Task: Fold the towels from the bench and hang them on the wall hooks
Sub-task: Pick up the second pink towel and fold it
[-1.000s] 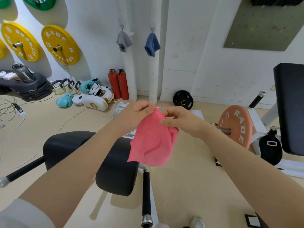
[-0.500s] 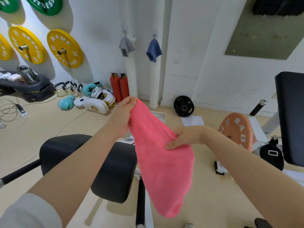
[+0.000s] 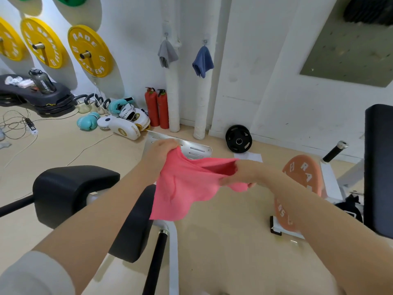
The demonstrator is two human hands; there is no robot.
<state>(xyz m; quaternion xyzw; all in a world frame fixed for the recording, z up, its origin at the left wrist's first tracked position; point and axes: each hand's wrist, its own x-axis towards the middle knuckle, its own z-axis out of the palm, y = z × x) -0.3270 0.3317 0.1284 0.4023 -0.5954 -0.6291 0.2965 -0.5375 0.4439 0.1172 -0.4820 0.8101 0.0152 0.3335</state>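
**Mid-air, both hands hold the pink towel**

Up front, the left hand (image 3: 162,152) grips one upper corner of the pink towel (image 3: 187,188) and the right hand (image 3: 244,173) pinches the other end, fingers curled into the cloth. It hangs between them above the floor, its lower edge just in front of the bench pad (image 3: 72,188).

Readable writing: the yellow plates (image 3: 89,51) on the wall say "RADE FITNESS"; the orange plate (image 3: 302,188), partly behind the right forearm, shows "RA" and "SS". A white boxing glove (image 3: 123,126) carries small gold lettering too fine to read.

On the wall, a grey towel (image 3: 167,53) and a blue towel (image 3: 203,61) each hang from a hook beside white wrapped pipes (image 3: 174,99). Two red extinguishers (image 3: 157,108) stand at the wall's foot, teal gloves (image 3: 88,123) and kettlebells lie left of them, and a black plate (image 3: 238,141) leans against the wall farther right. A dark bottle (image 3: 42,81) stands on stacked black steps at the left edge.

Green plates are cut off at the top edge, and a black pad (image 3: 378,167) is cut off at the right edge.
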